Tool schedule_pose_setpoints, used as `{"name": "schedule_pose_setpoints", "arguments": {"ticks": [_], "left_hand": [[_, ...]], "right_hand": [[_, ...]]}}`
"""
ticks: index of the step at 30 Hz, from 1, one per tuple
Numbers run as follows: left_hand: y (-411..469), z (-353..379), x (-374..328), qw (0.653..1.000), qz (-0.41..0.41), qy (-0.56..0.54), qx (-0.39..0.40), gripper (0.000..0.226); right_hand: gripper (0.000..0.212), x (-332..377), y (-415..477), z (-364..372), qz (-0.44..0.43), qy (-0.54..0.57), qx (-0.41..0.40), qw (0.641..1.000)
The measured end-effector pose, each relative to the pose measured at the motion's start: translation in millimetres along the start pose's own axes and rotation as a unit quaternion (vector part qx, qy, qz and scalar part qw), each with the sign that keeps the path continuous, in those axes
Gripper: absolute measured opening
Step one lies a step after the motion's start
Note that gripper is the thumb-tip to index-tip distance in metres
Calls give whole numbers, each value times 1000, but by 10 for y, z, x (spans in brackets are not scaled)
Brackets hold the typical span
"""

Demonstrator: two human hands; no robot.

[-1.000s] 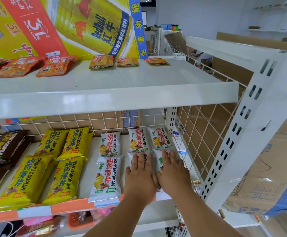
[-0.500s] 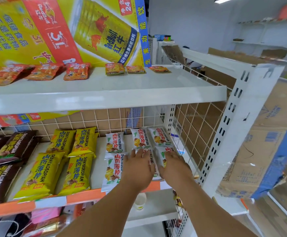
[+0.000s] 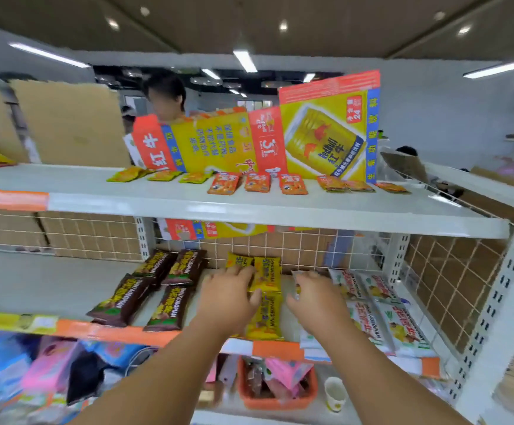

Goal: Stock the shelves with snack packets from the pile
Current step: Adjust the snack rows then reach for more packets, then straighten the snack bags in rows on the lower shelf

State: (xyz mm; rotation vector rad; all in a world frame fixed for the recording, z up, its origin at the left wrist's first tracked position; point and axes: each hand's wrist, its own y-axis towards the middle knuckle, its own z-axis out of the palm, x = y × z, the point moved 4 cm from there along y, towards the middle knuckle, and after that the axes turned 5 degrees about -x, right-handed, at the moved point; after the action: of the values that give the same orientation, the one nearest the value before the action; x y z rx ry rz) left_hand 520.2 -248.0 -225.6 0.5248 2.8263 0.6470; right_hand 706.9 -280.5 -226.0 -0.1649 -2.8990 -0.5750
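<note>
**Middle shelf mostly filled, stock left below**

Head view: both hands work on the middle shelf (image 3: 44,283). The left hand (image 3: 228,302) lies on the yellow packets (image 3: 267,274), its fingers close together and fairly straight, pressing rather than gripping. The right hand (image 3: 315,302) is just beside it, between the yellow packets and the white packets (image 3: 383,314). Its fingertips bend down near the back of a white packet, but blur hides whether they pinch it.

Done so far, judging by the rows: brown packets (image 3: 145,297), yellow ones and white ones lie in neat columns, front and back. The top shelf (image 3: 249,210) carries a single line of small red packets (image 3: 257,182) with others on each side of them.

Left to do, as I judge it: the left stretch of the middle shelf is bare, and the top shelf has room in front of its row. A blurred pile of bright packets (image 3: 35,366) sits on the level below, and an orange basket (image 3: 275,404) there holds more. The task looks roughly midway, with the hands tidying rows rather than carrying new stock.
</note>
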Motion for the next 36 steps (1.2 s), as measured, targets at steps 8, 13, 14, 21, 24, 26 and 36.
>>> {"name": "schedule_pose_setpoints", "arguments": {"ticks": [8, 13, 14, 21, 24, 26, 36], "left_hand": [[-856, -1639, 1906, 981, -145, 55, -115, 56], [-1317, -2462, 2756, 958, -224, 87, -156, 50], [-1372, -2594, 2880, 954, -230, 102, -164, 49], [-1549, -3227, 3633, 932, -262, 163, -188, 49], [-1496, -3309, 3877, 926, -281, 164, -190, 51], [-1410, -3318, 4035, 924, -288, 166, -189, 48], [-579, -3277, 5130, 911, -314, 167, -207, 44]], "right_hand": [[30, 2422, -48, -358, -181, 99, -33, 978], [26, 3544, -86, -616, -271, 132, -62, 952], [27, 3706, -64, -661, -279, 134, -65, 949], [31, 4637, 241, -889, -324, 216, -78, 918], [25, 4919, 450, -861, -341, 218, -75, 911], [26, 5118, 643, -802, -348, 201, -73, 913], [29, 6229, 1830, -453, -379, 239, -41, 893]]}}
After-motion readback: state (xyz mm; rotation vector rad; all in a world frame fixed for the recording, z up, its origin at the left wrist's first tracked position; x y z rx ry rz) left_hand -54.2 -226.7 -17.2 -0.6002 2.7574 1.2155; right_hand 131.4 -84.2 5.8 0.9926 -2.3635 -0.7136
